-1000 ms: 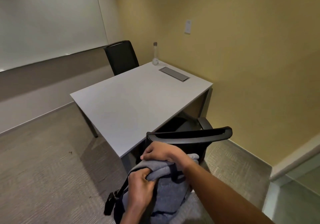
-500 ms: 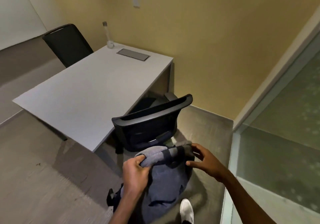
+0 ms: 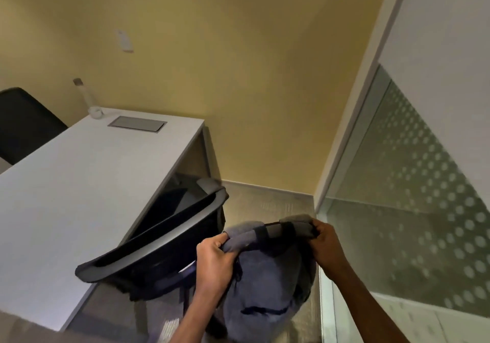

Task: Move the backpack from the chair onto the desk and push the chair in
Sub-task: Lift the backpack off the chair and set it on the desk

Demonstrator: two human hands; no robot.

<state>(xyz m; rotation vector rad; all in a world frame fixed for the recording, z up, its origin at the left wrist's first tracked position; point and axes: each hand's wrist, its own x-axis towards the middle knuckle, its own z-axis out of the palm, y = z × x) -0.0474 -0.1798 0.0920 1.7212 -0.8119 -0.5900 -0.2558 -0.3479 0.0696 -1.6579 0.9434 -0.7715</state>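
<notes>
A grey-blue backpack (image 3: 267,284) hangs in the air to the right of the black office chair (image 3: 159,247). My left hand (image 3: 214,260) grips the left end of its top edge. My right hand (image 3: 324,244) grips the right end, by the dark handle strap. The chair's backrest faces me and its seat reaches partly under the white desk (image 3: 79,197). The backpack's lower part is cut off by the frame's bottom edge.
A clear bottle (image 3: 88,99) and a grey cable hatch (image 3: 138,124) sit at the desk's far end. A second black chair (image 3: 23,125) stands behind the desk at left. A yellow wall is ahead, and a frosted glass partition (image 3: 413,210) is close on the right.
My right hand has closed on the backpack's top right end. The backpack has risen and shifted right of the chair. The view has swung to the right.
</notes>
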